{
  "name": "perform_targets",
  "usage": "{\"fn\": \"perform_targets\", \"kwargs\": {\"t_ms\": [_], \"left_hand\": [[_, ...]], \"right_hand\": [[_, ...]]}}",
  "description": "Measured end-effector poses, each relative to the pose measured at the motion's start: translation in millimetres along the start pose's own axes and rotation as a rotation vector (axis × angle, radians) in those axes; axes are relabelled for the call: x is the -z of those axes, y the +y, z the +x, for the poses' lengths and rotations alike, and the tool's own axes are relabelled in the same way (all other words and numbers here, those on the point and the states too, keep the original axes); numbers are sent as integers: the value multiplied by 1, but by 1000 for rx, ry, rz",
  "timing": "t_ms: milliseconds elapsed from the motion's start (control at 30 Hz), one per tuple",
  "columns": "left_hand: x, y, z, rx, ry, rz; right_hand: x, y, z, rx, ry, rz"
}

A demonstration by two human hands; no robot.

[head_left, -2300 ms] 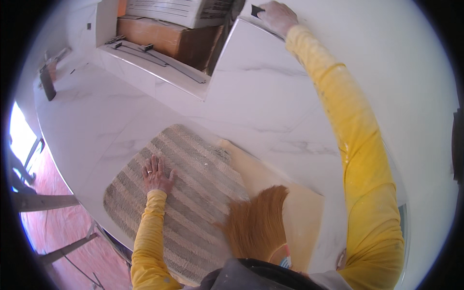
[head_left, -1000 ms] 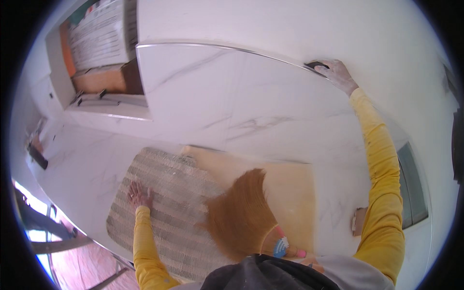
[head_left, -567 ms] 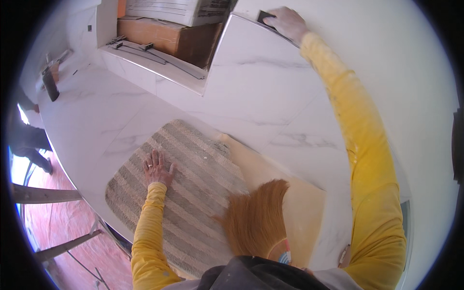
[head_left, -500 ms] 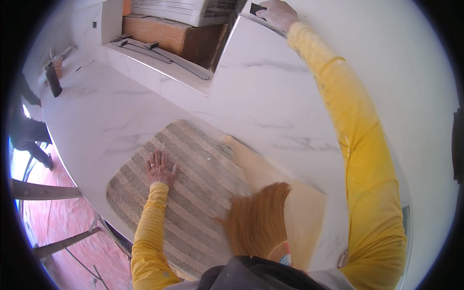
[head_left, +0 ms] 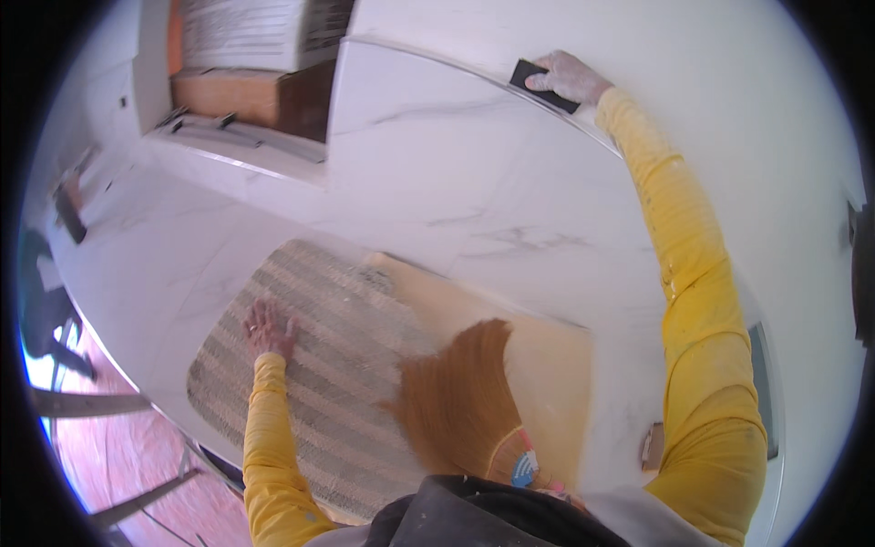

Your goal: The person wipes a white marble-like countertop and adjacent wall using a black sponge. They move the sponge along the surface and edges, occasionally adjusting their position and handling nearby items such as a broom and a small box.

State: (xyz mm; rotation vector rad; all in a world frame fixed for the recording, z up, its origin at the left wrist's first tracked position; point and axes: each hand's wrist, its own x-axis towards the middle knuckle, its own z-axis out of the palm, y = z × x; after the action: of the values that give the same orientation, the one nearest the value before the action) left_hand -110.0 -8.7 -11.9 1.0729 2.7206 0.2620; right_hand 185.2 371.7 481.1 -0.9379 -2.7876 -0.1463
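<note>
Right fingers (head_left: 540,82) grasp a black block (head_left: 560,99) (left fingers (head_left: 261,316) spread on striped mat (head_left: 333,365)).

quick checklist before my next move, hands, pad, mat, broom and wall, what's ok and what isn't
1. Right hand has hold of the black pad: ok.
2. Left hand spread flat on the striped mat: ok.
3. Mat free of tools: not ok, the broom overlaps its right side with its bristles.
4. Broom apart from both hands: ok.
5. Wall smooth under the pad: cannot tell, that patch is hidden.
</note>
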Motion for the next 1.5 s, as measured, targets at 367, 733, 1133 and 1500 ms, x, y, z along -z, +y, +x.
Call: {"fn": "perform_targets", "kwargs": {"t_ms": [367,733,1133,1500], "left_hand": [[-5,13,-14,303,-98,164],[-10,49,-52,299,-56,206],[-17,40,-49,281,-4,210],[-26,38,-43,294,-10,232]], "right_hand": [[47,256,-354,-419,161,-237],[-20,257,-308,-351,483,-392],[-44,51,-130,-208,396,-322],[11,337,-449,-459,454,-379]]}}
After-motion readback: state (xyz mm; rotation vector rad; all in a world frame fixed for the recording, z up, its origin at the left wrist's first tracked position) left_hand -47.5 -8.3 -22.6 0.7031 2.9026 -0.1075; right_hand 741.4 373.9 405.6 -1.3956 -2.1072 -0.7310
